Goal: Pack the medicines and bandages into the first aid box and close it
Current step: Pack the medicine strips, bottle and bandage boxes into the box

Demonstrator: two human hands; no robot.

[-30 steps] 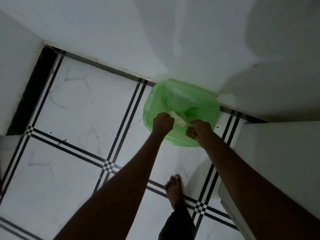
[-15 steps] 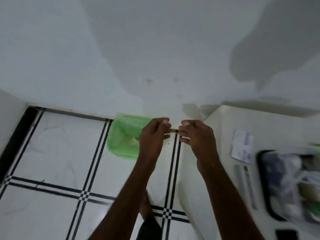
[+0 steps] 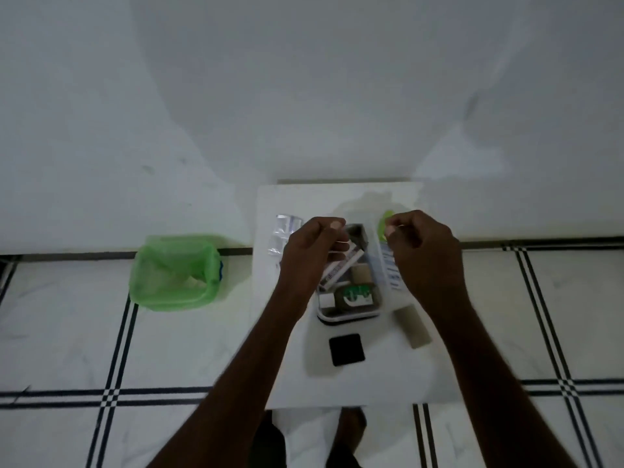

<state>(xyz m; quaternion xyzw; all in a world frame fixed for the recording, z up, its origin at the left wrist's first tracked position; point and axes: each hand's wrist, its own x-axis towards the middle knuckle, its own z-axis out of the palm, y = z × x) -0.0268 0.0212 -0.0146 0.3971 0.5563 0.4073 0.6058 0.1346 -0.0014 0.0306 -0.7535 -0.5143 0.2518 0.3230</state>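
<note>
Both hands, left hand (image 3: 314, 246) and right hand (image 3: 418, 241), pinch something small above the open first aid box (image 3: 347, 285), probably to drop it in; what it is, I cannot tell.

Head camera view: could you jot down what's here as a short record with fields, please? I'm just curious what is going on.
Surface: small white table against a pale wall, on a tiled floor
Box: open white first aid box with packets inside, lid not on
Left hand: fingers pinched, over the box; what it holds is too small to tell
Right hand: fingers pinched, beside the box
Also on table: silver blister strips, black square object
On floor: bin lined with a green plastic bag, left of the table
</note>
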